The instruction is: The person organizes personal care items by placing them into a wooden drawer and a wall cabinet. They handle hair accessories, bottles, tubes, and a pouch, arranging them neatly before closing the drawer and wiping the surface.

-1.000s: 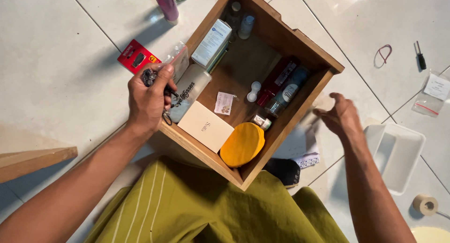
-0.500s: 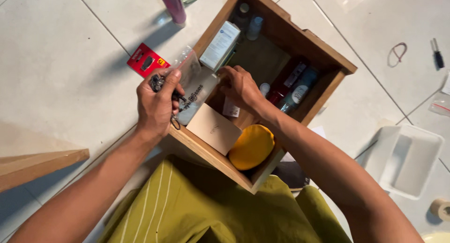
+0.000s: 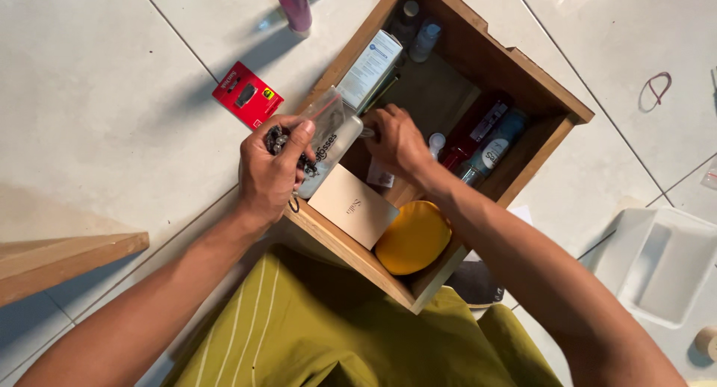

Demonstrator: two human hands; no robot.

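Over the near-left rim of the wooden drawer (image 3: 523, 73), we see the left hand (image 3: 272, 174) closed around a clear plastic pouch (image 3: 328, 133) together with a small bundle of dark metal bits (image 3: 278, 141), likely lifted so the space beneath stays reachable. That pouch runs long from near-left to far-right, its open end tilted up and away from us. Just right of it, the right hand (image 3: 396, 141) dips into the drawer with fingers curled together; whether they pinch anything we cannot tell. Near these hands lie a beige card box (image 3: 351, 208) and a yellow round pad (image 3: 414, 238), both leaning on the near wall. Farther in stand a white carton (image 3: 370, 66) and several small bottles (image 3: 485, 152). Left, on the tiled floor (image 3: 112, 96), rests a red packet (image 3: 246, 94); right, a white tray (image 3: 665, 267).
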